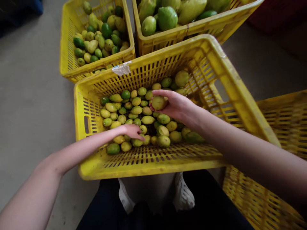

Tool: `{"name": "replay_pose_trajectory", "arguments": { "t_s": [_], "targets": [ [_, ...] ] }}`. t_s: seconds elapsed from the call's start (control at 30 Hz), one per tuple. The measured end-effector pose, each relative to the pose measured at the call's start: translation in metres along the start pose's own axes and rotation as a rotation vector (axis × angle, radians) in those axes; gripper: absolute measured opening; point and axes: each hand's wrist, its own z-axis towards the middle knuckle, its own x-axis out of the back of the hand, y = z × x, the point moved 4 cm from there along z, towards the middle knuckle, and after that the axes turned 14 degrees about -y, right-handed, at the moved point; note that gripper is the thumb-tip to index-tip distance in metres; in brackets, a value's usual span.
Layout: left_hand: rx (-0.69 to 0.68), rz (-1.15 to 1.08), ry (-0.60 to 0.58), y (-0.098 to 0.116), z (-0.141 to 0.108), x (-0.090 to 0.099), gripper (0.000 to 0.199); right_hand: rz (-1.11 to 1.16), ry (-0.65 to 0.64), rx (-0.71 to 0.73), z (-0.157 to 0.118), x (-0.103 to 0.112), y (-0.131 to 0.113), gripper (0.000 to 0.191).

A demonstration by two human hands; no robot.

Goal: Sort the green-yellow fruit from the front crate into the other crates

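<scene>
A yellow slatted crate (165,171) in front of me holds a layer of yellow and green lemons (148,120). Above the fruit, my right hand (171,103) is closed around a large rounded yellow-green lemon (159,102), thumb on the far side. Lower and to the left, my left hand (133,131) reaches down among the lemons. Its thumb and fingers look apart, close over a greenish lemon (137,142); some fingertips are hidden. A dark gap in the layer shows the crate floor just right of this hand.
Behind stand a yellow crate of smaller mixed green and yellow fruit (62,60) and another crate with larger fruit (158,43). A further yellow crate (285,119) lies at the right. My white shoes (183,193) are below the near rim.
</scene>
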Motion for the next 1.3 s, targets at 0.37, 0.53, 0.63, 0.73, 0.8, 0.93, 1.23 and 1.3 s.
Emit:
{"name": "replay_pose_trajectory", "arguments": {
  "t_s": [0.37,0.53,0.63,0.73,0.8,0.93,1.23,1.3],
  "targets": [
    [-0.433,-0.868,0.2,0.075,-0.061,0.075,0.066,-0.264,-0.177,0.153,0.005,0.004,-0.007,0.016],
    [-0.401,-0.904,0.427,0.069,-0.053,0.07,0.051,-0.576,-0.035,0.298,-0.006,-0.005,-0.011,0.032],
    [-0.369,-0.676,0.578,0.064,-0.055,0.075,0.054,-0.986,0.001,0.437,-0.012,-0.011,-0.016,0.038],
    [-0.381,-0.355,0.686,0.065,-0.061,0.079,0.053,-1.268,0.013,0.529,-0.014,-0.016,-0.016,0.041],
    [-0.374,-0.215,0.745,0.066,-0.064,0.081,0.051,-1.349,0.01,0.576,-0.015,-0.018,-0.014,0.046],
    [-0.348,-0.09,0.817,0.068,-0.07,0.084,0.047,-1.393,0.016,0.644,-0.018,-0.022,-0.015,0.048],
    [-0.34,-0.001,0.812,0.076,-0.075,0.083,0.047,-1.301,0.046,0.692,-0.023,-0.023,-0.023,0.04],
    [-0.329,-0.094,0.804,0.073,-0.074,0.085,0.049,-1.136,0.017,0.652,-0.021,-0.02,-0.022,0.043]
  ]
}}
